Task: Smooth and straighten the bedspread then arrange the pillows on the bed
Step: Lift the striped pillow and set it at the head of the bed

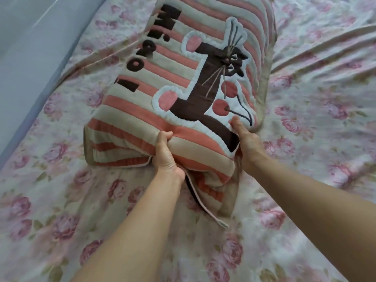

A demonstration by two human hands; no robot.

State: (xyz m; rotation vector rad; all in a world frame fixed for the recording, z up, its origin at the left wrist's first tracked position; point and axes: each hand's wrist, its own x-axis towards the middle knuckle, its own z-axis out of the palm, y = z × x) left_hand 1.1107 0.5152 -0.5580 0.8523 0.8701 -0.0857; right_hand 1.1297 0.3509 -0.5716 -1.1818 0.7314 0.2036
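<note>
Pillow (pixel 183 78): near end gripped by left hand (pixel 165 153) and right hand (pixel 247 147). Risk: dragging rucks bedspread (pixel 61 200) again.

"Mi", rest unclear, on pillow (pixel 173 82)

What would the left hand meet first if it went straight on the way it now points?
The striped cat pillow: the left hand grips its near end and points along its length, so it would likely just press deeper into it.
</note>
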